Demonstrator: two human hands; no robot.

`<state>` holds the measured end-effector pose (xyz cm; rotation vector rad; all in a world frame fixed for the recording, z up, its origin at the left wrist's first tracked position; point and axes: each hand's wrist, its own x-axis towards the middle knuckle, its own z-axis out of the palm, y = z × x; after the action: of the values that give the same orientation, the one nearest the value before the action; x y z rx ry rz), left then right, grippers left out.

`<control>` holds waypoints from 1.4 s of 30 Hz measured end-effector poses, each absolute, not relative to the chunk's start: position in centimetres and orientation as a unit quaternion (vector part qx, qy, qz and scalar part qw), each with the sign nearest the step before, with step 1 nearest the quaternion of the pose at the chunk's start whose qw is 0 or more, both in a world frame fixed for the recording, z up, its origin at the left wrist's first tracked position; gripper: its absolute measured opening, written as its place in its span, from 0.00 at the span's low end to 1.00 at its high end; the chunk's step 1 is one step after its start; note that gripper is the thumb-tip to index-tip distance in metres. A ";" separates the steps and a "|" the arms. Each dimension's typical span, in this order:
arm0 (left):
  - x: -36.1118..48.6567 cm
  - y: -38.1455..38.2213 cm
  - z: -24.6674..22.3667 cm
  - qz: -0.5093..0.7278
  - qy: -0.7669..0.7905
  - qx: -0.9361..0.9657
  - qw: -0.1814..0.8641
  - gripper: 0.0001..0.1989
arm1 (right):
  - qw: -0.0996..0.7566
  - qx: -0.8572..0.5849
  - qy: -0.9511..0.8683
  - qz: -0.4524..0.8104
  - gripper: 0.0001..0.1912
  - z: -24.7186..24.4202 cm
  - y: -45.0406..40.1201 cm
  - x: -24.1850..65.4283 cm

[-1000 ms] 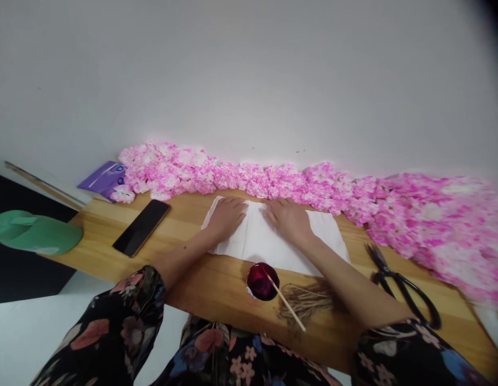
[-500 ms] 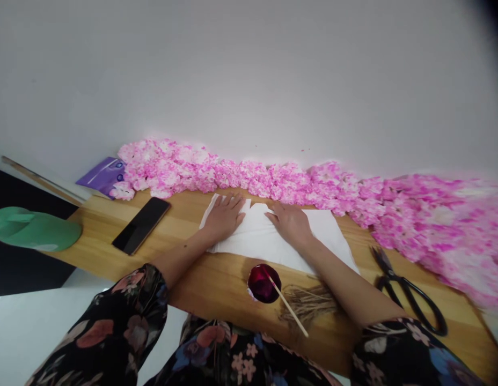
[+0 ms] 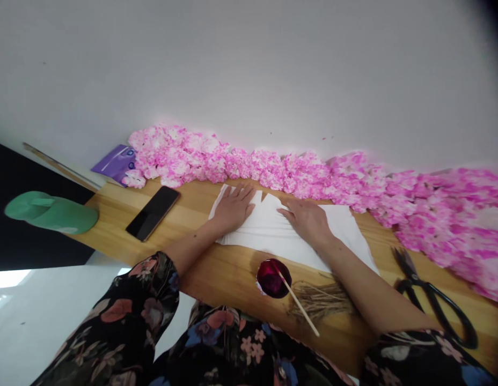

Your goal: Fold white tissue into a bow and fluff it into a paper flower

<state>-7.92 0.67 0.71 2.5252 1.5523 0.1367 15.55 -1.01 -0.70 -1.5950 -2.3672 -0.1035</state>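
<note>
A creased white sheet (image 3: 259, 228), cloth or soft paper, lies on the wooden table with a notch in its far edge. My left hand (image 3: 234, 208) rests flat on its left part, fingers spread toward the far edge. On the sheet's right half lies my right hand (image 3: 308, 221), thumb apart from its fingers; the fingertips are partly hidden. Nearer to me stands a small bowl (image 3: 269, 284) of dark magenta liquid with a light wooden stick (image 3: 299, 304) leaning in it. Beside it is a bundle of brown twine (image 3: 323, 300), partly behind my right forearm.
Pink and white fabric-like flowers (image 3: 269, 167) line the wall. Black-handled scissors (image 3: 428, 289) lie open at the right. To the left are a phone (image 3: 153, 213), a purple packet (image 3: 116, 163) and a green bottle-like container (image 3: 51, 213) at the table's (image 3: 112, 198) edge.
The whole view has shifted, so things appear further right and slightly higher. The notch in the sheet looks narrower, and my right hand sits slightly farther from the left one.
</note>
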 end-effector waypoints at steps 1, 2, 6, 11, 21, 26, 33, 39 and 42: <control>-7.9 0.7 0.7 0.043 0.523 0.847 0.089 0.26 | 0.145 -0.549 -0.822 -0.036 0.17 -0.7 -1.0 15.6; -7.9 0.8 0.7 0.042 0.524 0.846 0.089 0.26 | 0.148 -0.544 -0.825 -0.037 0.17 -0.7 -1.0 15.6; -8.1 1.1 0.4 0.047 0.524 0.847 0.073 0.26 | 0.153 -0.535 -0.830 -0.044 0.17 -0.8 -1.0 15.8; -8.3 1.4 0.3 0.038 0.525 0.849 0.050 0.27 | 0.150 -0.537 -0.829 -0.038 0.17 -0.8 -1.1 15.9; -8.4 1.3 0.0 0.025 0.528 0.849 0.018 0.28 | 0.146 -0.536 -0.831 -0.034 0.18 -0.8 -1.3 16.3; -8.3 1.6 -0.2 0.058 0.524 0.849 0.036 0.26 | 0.150 -0.515 -0.843 -0.034 0.20 -0.3 -0.9 16.6; -10.3 0.3 2.4 0.198 0.469 0.853 0.117 0.27 | 0.198 -0.447 -0.871 -0.047 0.22 3.8 -3.6 17.6; -10.4 -4.4 0.8 0.065 0.460 0.880 0.096 0.26 | 0.103 -0.374 -0.922 -0.011 0.26 1.5 -6.9 18.4; -11.0 -4.4 0.0 0.026 0.444 0.894 0.052 0.27 | 0.074 -0.370 -0.926 0.006 0.29 0.2 -6.8 18.9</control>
<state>-10.99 -4.39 -0.02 2.7195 1.3521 0.0798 18.86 -6.83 0.17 -1.1095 -2.7808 0.0169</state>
